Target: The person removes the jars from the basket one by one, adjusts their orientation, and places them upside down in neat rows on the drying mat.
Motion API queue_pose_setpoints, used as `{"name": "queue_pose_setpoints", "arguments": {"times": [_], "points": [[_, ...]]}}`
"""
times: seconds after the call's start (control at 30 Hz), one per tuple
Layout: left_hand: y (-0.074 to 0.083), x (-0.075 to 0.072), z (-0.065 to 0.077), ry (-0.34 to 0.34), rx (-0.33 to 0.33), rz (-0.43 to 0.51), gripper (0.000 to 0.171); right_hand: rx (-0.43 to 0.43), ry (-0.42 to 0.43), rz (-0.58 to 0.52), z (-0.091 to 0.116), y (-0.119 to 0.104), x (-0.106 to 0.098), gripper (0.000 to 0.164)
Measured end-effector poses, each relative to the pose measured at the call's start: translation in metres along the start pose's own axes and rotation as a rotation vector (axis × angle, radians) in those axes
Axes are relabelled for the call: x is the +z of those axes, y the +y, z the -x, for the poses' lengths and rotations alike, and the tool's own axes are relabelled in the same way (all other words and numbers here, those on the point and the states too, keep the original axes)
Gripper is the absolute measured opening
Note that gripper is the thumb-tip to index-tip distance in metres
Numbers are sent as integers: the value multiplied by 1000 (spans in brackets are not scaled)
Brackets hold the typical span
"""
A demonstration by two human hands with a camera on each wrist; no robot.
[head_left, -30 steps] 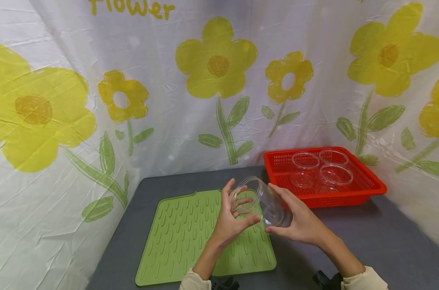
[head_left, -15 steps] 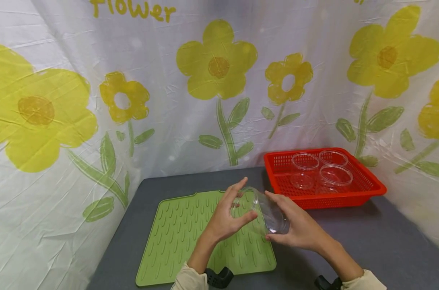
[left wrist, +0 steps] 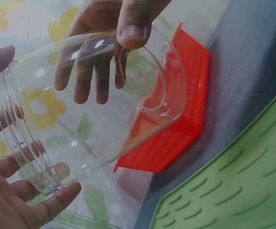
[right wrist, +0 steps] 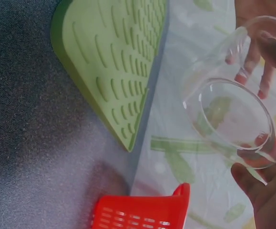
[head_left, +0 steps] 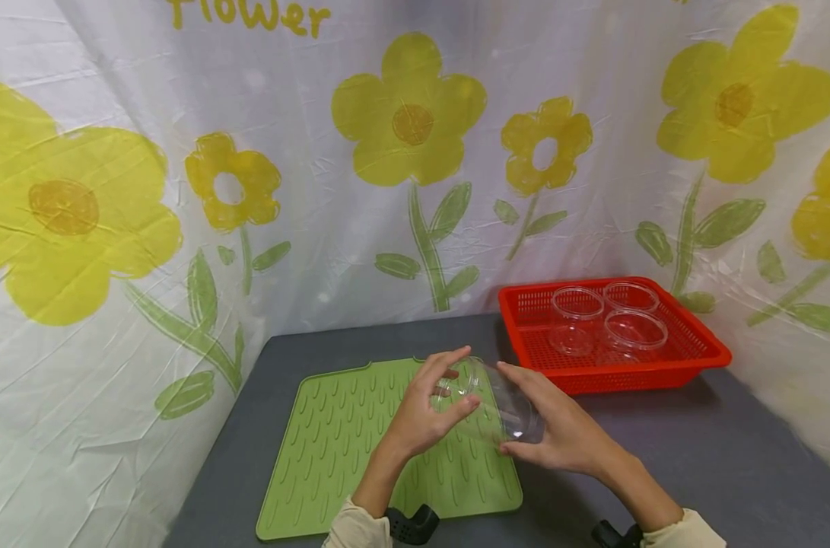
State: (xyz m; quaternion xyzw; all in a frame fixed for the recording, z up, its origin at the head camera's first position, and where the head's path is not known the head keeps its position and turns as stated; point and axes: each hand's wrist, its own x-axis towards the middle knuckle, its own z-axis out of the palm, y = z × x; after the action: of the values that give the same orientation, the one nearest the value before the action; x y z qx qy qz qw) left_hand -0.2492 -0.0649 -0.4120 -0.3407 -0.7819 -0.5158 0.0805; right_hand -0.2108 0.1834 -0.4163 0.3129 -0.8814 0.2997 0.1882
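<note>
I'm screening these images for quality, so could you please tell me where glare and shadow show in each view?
Head: a glint near the base of the clear jar, soft shadow by the right end of the red basket; left wrist: white glints over the clear jar; right wrist: shadow on the table beside the red basket.

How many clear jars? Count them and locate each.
4: the held jar between left hand and right hand; left jar, back jar and front jar standing in the red basket.

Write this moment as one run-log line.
left hand: holds clear jar near rim; right hand: holds it near base; jar: tilted, in air; red basket: three clear jars
</note>
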Motion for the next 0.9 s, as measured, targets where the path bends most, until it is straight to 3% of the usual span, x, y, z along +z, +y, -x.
{"name": "queue_pose_setpoints", "arguments": {"times": [0.43, 0.9], "points": [[-4, -1, 3, 60, -18, 89, 59, 45, 39, -47, 1, 1, -1, 113], [-10, 3, 8, 121, -27, 266, 51, 139, 85, -243, 2, 0, -3, 114]]}}
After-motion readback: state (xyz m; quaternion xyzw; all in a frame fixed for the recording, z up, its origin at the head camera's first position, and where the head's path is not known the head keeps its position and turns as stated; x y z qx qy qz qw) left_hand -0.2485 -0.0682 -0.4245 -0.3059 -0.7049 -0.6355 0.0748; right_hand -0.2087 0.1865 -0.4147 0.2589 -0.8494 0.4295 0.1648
